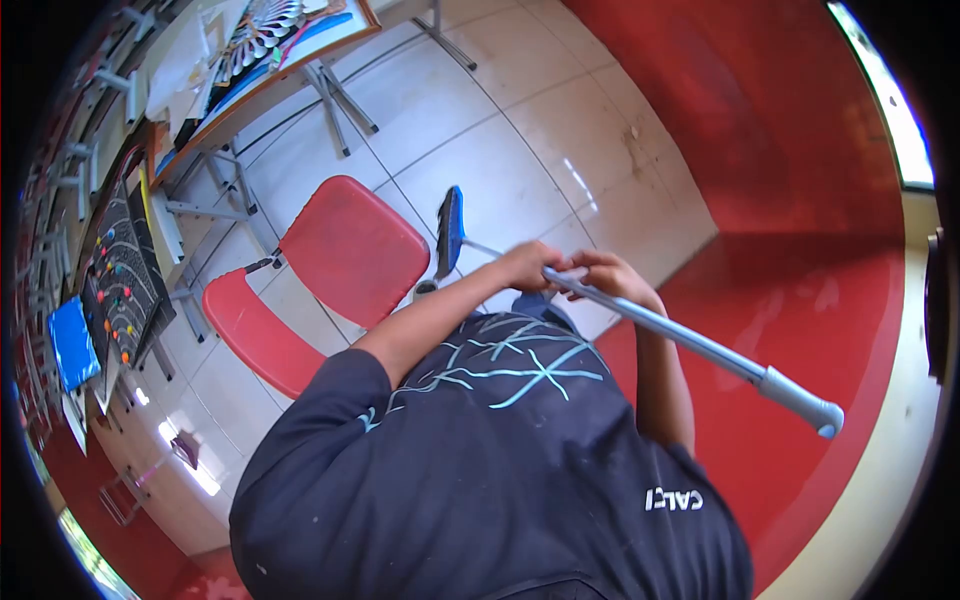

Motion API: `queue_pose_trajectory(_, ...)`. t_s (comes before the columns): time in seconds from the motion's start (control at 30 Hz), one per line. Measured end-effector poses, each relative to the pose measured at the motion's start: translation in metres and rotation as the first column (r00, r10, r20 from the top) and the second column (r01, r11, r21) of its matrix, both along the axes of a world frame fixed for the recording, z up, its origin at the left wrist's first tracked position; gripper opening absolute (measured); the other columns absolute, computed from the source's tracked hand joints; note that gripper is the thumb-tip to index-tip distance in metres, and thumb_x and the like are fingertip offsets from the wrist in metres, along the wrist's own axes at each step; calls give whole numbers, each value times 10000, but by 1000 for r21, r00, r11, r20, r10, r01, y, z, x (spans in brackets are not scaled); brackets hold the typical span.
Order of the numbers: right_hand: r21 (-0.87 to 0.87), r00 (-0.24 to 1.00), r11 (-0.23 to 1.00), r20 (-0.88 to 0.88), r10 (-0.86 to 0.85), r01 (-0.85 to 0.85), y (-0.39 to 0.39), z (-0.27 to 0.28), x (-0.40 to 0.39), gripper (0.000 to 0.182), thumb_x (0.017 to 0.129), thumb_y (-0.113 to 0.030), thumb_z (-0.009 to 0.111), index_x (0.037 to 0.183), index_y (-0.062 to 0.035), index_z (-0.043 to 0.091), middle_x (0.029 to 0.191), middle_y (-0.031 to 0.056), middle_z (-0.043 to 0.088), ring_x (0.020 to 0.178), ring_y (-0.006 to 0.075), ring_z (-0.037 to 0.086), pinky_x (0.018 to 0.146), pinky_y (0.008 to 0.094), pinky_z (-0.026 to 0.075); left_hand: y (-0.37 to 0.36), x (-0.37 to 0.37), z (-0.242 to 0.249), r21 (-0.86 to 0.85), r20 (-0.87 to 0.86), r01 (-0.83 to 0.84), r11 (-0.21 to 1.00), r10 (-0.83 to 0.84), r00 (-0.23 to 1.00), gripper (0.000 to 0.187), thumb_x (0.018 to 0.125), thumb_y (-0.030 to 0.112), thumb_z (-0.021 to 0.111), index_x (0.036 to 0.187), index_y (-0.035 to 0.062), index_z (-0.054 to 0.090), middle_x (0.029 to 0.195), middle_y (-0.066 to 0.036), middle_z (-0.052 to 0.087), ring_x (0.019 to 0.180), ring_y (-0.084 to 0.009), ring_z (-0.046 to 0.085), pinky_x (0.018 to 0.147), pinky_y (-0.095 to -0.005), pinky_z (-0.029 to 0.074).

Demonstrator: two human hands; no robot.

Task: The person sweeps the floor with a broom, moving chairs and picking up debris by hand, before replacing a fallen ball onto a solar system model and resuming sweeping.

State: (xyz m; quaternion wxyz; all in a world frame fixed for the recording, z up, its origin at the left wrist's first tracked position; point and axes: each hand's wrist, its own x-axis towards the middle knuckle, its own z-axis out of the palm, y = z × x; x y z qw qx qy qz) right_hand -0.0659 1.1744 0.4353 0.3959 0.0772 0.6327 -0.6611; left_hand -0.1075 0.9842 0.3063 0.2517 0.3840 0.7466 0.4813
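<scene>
A broom [690,333] with a grey-blue handle slants across in front of my body. Its blue head with dark bristles [450,232] is at the floor beyond my hands, and the grip end of the handle points out to the right. My left hand [530,268] is closed around the lower part of the handle. Close beside it, my right hand [610,278] has its fingers bent and pinched on the handle; some fingertips are hidden.
A red chair [355,250] stands just left of my left arm. Tables [365,20] with spoons [262,35] and papers line the left, near a dark board with coloured balls [125,285]. A red wall [770,130] rises at right. Glossy tiles [480,140] cover the floor.
</scene>
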Motion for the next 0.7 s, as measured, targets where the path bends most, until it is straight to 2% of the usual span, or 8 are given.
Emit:
queue_pose_trajectory(0.1,-129,834,853,-180,-522,506,47,71,10,452,888,-323,532,1128,58,566,1114,216,623,1103,297,589,955,379,448,61,-12,-12,-144,-97,15,989,-29,995,138,704,139,672,821,75,638,741,-160,643,741,-353,634,660,-425,498)
queue_pose_trajectory(0.17,-484,680,746,-351,-644,457,110,110,21,616,891,-545,472,1102,26,570,1126,200,603,1083,344,568,994,454,408,87,-34,-45,-127,-91,-86,988,75,993,114,725,169,649,783,72,625,751,-166,644,769,-364,634,685,-442,503)
queue_pose_trajectory(0.23,-795,501,508,-308,-809,331,137,168,15,517,901,-495,472,1050,-10,574,948,153,587,924,296,577,982,455,412,107,-55,-60,-198,-53,-106,974,97,994,110,742,181,632,774,76,629,768,-172,647,779,-366,635,702,-446,508)
queue_pose_trajectory(0.33,-604,236,544,-515,-824,583,171,174,-9,319,913,-383,496,890,-70,551,777,79,495,772,227,519,918,416,423,135,-95,-50,-286,-86,-82,955,59,995,133,749,211,653,779,82,642,780,-170,650,771,-358,634,698,-436,508)
queue_pose_trajectory(0.47,-675,441,694,-558,-703,251,227,146,-63,254,928,-212,500,710,-110,420,671,21,406,692,172,462,764,374,418,129,-149,-33,-315,-174,-156,936,104,979,300,718,306,765,713,64,588,700,-154,613,657,-342,590,619,-414,472)
queue_pose_trajectory(0.53,-740,462,593,-425,-779,318,216,136,-103,230,922,-185,518,730,-84,442,673,37,413,689,180,476,761,377,437,112,-171,-24,-330,-200,-291,898,234,951,351,704,335,789,704,54,579,662,-148,597,608,-331,568,577,-400,451)
queue_pose_trajectory(0.63,-582,525,683,-450,-722,441,189,97,-164,168,898,-142,556,775,-50,486,727,84,502,697,193,509,820,405,464,83,-200,-20,-336,-146,-420,843,394,908,326,711,295,781,700,47,570,642,-153,584,575,-324,551,553,-390,441)
queue_pose_trajectory(0.7,-547,659,771,-454,-600,325,168,57,-206,159,870,-121,613,766,-25,541,780,107,559,812,233,586,885,410,460,60,-217,-51,-274,-181,-512,814,479,859,286,719,260,765,712,50,571,654,-153,592,590,-323,564,558,-388,444)
